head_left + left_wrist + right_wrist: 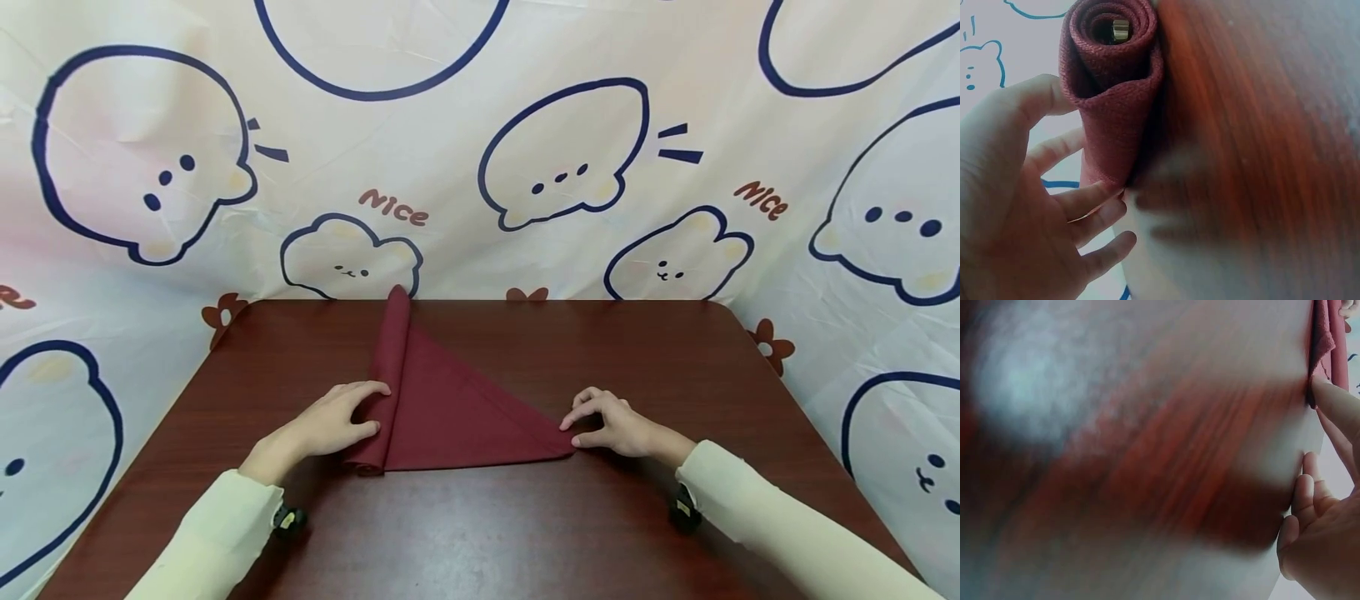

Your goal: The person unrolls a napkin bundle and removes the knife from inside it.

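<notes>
Dark red cloth (465, 408) on a brown tabletop (465, 533), its left side a roll (392, 354) with a gold-coloured piece (1121, 31) inside, left hand (333, 417) resting on the roll, fingers spread, right hand (618, 427) pinching the flat part's pointed corner between thumb and fingers

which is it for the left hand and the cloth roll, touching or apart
Touching. The head view shows it: the left hand reaches over the side of the cloth roll, its fingers resting on the fabric.
</notes>
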The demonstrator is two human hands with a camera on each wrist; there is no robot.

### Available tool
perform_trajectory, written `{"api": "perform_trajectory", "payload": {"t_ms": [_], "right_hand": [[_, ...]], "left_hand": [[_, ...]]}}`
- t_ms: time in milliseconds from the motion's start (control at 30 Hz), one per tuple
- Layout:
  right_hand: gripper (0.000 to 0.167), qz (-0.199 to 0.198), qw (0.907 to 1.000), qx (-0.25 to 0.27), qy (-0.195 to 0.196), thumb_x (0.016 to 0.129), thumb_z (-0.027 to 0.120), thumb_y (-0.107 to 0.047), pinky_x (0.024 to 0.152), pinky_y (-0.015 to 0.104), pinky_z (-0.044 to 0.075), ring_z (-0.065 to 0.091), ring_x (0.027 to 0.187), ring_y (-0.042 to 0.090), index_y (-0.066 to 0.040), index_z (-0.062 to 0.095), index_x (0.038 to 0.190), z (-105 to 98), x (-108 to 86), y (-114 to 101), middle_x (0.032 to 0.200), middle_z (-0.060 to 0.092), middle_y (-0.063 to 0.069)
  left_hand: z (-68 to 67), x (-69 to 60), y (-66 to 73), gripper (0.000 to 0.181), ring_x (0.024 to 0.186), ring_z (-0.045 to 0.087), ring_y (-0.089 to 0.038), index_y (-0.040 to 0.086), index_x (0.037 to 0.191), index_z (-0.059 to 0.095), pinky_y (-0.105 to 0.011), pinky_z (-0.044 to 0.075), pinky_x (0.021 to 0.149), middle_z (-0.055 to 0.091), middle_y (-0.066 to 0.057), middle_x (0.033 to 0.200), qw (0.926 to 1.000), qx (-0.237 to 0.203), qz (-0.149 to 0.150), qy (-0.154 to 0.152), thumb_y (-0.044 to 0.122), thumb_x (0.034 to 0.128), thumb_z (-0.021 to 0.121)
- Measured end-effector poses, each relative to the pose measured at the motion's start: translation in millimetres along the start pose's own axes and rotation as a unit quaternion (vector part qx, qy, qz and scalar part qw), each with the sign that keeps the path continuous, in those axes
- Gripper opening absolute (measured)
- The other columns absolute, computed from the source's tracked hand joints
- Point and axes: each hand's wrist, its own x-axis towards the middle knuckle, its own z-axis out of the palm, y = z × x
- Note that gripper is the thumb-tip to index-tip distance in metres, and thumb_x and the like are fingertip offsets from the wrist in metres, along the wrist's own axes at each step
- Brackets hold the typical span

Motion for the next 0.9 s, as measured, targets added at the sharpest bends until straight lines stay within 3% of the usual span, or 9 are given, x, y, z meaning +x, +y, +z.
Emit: {"api": "perform_trajectory", "payload": {"t_ms": [167, 333, 533, 900], "right_hand": [[0.016, -0.013, 0.9999, -0.008, 0.002, 0.085, 0.081, -0.025, 0.09, 0.055, 0.033, 0.053, 0.11, 0.02, -0.029, 0.079, 0.101, -4, -4.1, 3, 0.114, 0.059, 0.001], [0.016, -0.032, 0.9995, -0.001, 0.0, 0.086, 0.081, -0.023, 0.092, 0.046, 0.04, 0.05, 0.107, 0.017, -0.024, 0.08, 0.102, -11, -13.5, 12, 0.112, 0.059, 0.002], [0.015, -0.045, 0.999, 0.005, -0.005, 0.086, 0.08, -0.022, 0.091, 0.029, 0.043, 0.049, 0.104, 0.009, -0.022, 0.08, 0.101, -22, -27.2, 25, 0.109, 0.058, 0.002], [0.014, -0.034, 0.9993, 0.013, -0.007, 0.086, 0.08, -0.019, 0.089, 0.024, 0.042, 0.047, 0.101, 0.001, -0.02, 0.08, 0.101, -45, -53.3, 44, 0.108, 0.059, 0.003]], "left_hand": [[4.4, 2.7, 2.0, 0.046, 0.135, 0.046, -0.044, 0.014, 0.138, 0.057, -0.062, 0.038, 0.11, 0.057, -0.015, 0.144, 0.9999, -0.008, 0.012, 0.003, 0.02, 0.0927, 0.065], [9.4, 6.5, 7.5, 0.047, 0.138, 0.044, -0.043, 0.015, 0.14, 0.056, -0.063, 0.037, 0.111, 0.055, -0.014, 0.147, 0.9996, -0.021, 0.02, -0.008, 0.024, 0.0948, 0.065], [15.7, 14.8, 21.1, 0.049, 0.139, 0.044, -0.042, 0.013, 0.142, 0.055, -0.063, 0.036, 0.112, 0.055, -0.013, 0.147, 0.9986, -0.023, 0.043, -0.017, 0.025, 0.0951, 0.064], [26.8, 30.6, 48.4, 0.052, 0.141, 0.042, -0.042, 0.017, 0.145, 0.053, -0.062, 0.038, 0.112, 0.051, -0.014, 0.152, 0.9975, -0.016, 0.056, -0.04, 0.032, 0.096, 0.064]]}}
